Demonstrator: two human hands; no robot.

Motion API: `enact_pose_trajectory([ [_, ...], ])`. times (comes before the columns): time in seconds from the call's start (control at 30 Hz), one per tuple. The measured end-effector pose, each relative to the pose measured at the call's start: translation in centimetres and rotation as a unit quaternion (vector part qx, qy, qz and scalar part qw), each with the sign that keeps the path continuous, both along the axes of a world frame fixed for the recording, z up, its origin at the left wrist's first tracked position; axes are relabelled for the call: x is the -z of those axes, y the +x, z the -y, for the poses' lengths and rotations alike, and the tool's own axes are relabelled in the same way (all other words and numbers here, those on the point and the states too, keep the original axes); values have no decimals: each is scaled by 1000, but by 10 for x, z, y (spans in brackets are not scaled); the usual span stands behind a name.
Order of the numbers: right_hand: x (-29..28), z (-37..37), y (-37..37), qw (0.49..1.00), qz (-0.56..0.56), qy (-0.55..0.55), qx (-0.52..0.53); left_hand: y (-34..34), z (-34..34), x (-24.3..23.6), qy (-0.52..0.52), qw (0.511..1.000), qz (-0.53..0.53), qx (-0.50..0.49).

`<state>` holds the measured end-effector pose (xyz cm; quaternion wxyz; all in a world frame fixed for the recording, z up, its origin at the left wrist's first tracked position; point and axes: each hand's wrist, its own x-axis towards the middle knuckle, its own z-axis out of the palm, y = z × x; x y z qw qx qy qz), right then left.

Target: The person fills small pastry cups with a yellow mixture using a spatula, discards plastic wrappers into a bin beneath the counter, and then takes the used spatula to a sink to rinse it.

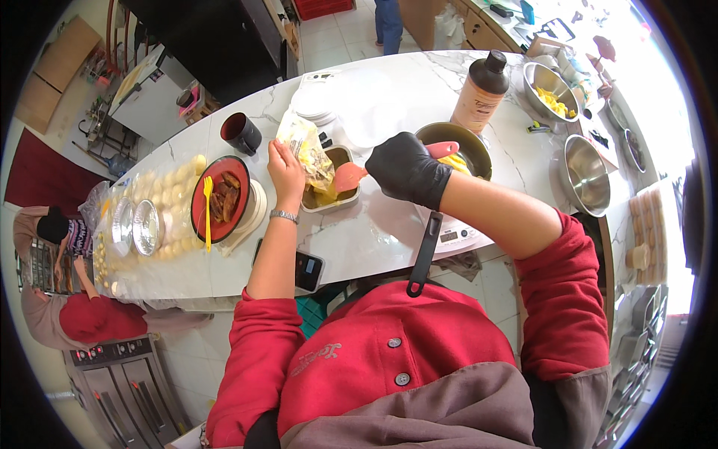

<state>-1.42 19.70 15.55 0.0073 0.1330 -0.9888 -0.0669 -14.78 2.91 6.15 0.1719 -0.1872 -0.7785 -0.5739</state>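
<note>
My left hand [286, 168] grips a crumpled plastic bag [305, 153] smeared with pale yellow stuff, held over a rectangular metal tin [348, 203] with yellow contents. My black-gloved right hand [405, 168] is closed on a pink spatula [348, 177], whose head is down at the bag and the tin's opening. Just right of the tin, under my right hand, a pan [480, 154] with something yellow in it stands on a white digital scale [458, 236], its black handle pointing toward me. A tall brown bottle [479, 97] stands behind the pan.
Steel bowls [587, 176] sit at right. At left are a red-rimmed bowl [224, 194] with a yellow fork, a mug [239, 133], foil trays [147, 227] and dough balls under plastic. A phone [308, 271] lies near me. Co-workers [101, 318] work at far left; another person [389, 26] stands behind.
</note>
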Motion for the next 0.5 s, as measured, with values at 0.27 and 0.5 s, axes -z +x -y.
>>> enact_pose_trajectory([
  [0.27,-38,-10,7,999,9,43,18,0,-1,-2,-23,1000,2,-8],
  [0.5,-57,-30,21,999,-30,41,17,2,7,-13,27,1000,7,-7],
])
